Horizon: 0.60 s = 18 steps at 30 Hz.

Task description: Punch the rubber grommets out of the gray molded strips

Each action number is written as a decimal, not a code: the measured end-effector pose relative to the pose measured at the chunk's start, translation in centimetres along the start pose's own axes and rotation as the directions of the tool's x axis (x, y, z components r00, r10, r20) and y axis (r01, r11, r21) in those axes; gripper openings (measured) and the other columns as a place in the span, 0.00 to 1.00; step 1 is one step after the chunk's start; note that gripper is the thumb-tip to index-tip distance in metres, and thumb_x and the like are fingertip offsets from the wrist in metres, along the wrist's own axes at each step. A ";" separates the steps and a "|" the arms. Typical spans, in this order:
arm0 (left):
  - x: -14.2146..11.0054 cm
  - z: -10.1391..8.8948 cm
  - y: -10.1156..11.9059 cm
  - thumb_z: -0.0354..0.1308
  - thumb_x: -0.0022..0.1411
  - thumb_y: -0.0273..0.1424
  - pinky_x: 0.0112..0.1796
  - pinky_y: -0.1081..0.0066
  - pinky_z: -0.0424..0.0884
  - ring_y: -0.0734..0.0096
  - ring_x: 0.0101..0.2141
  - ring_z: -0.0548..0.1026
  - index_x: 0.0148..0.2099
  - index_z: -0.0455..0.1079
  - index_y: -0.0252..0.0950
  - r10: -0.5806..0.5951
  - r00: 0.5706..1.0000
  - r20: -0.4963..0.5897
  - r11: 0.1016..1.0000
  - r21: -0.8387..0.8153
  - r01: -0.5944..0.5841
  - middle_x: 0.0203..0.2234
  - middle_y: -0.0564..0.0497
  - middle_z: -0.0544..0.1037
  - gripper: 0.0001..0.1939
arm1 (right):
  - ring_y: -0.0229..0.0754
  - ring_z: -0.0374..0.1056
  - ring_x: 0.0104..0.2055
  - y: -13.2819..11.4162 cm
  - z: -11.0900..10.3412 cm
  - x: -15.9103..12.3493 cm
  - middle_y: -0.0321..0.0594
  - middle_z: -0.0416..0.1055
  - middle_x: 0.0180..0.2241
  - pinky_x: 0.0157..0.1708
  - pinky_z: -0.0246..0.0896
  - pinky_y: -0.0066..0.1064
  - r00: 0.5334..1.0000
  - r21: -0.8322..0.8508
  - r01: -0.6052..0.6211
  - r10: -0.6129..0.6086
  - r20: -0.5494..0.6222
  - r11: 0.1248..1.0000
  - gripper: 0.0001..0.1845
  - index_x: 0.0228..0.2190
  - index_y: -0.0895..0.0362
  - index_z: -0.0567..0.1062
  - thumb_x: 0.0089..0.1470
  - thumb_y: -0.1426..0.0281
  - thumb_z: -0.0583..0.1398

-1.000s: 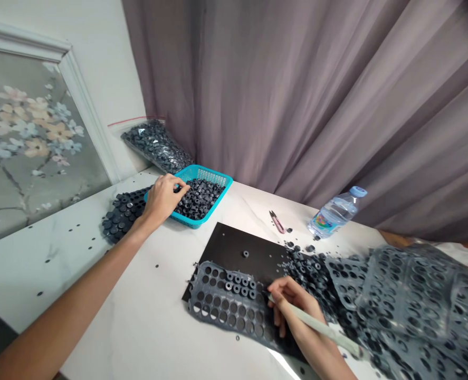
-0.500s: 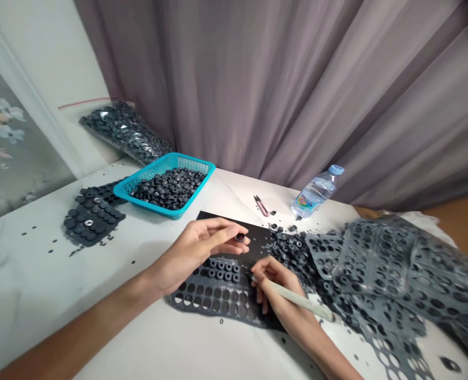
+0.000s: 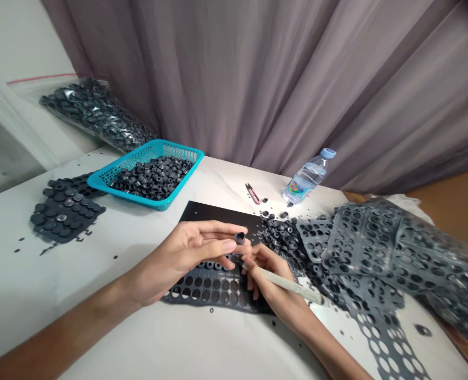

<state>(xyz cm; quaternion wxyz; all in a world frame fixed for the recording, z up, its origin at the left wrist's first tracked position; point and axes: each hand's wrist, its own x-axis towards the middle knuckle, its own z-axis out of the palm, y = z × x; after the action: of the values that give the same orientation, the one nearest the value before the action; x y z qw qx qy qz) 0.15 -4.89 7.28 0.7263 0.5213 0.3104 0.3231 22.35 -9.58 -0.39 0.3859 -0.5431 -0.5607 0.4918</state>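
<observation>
A small black rubber cup-shaped piece [image 3: 240, 238] sits between the fingertips of my left hand [image 3: 190, 250], its hollow side facing up. My right hand [image 3: 271, 274] grips a pale pen-shaped tool [image 3: 293, 285] by its front part; the tip is hidden near the fingers. The two hands nearly touch. Beneath them lies a black sheet with rows of round holes [image 3: 202, 287], where several ring-shaped pieces remain in the rows under my left fingers. That sheet rests on a black mat [image 3: 218, 212].
A blue basket [image 3: 166, 203] full of black pieces stands at the left, before a filled clear bag [image 3: 95, 113]. Pink thread snips [image 3: 253, 193] and a water bottle [image 3: 307, 177] are behind. Loose pieces [image 3: 283, 237] and punched sheets [image 3: 376, 237] lie on the right.
My left hand has opened its grip somewhat, and the black piece now shows more fully at the fingertips. My right hand with the tool has come closer to it. The view has shifted slightly.
</observation>
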 end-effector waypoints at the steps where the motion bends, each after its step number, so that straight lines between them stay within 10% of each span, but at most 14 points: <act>1: 0.0 -0.1 0.0 0.67 0.66 0.36 0.41 0.77 0.74 0.70 0.42 0.81 0.54 0.78 0.41 0.002 1.000 -0.005 1.000 0.007 -0.001 0.48 0.46 0.83 0.16 | 0.34 0.63 0.20 0.0 0.0 0.0 0.30 0.67 0.23 0.19 0.60 0.23 1.000 -0.001 -0.001 0.001 -0.001 1.000 0.05 0.36 0.55 0.69 0.65 0.67 0.58; 18: -0.3 -1.3 0.7 0.67 0.65 0.38 0.37 0.78 0.71 0.74 0.38 0.76 0.54 0.79 0.43 0.048 0.997 -0.060 0.994 0.103 -0.041 0.48 0.47 0.82 0.16 | 0.35 0.62 0.22 -0.2 0.2 0.0 0.30 0.65 0.22 0.19 0.61 0.24 1.000 0.016 -0.013 0.013 -0.011 1.000 0.06 0.36 0.55 0.69 0.64 0.66 0.57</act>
<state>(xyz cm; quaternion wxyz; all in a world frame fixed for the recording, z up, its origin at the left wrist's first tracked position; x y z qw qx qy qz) -1.11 -4.22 7.64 0.6815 0.5541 0.3371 0.3389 22.10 -9.60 -0.19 0.3902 -0.5462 -0.5509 0.4958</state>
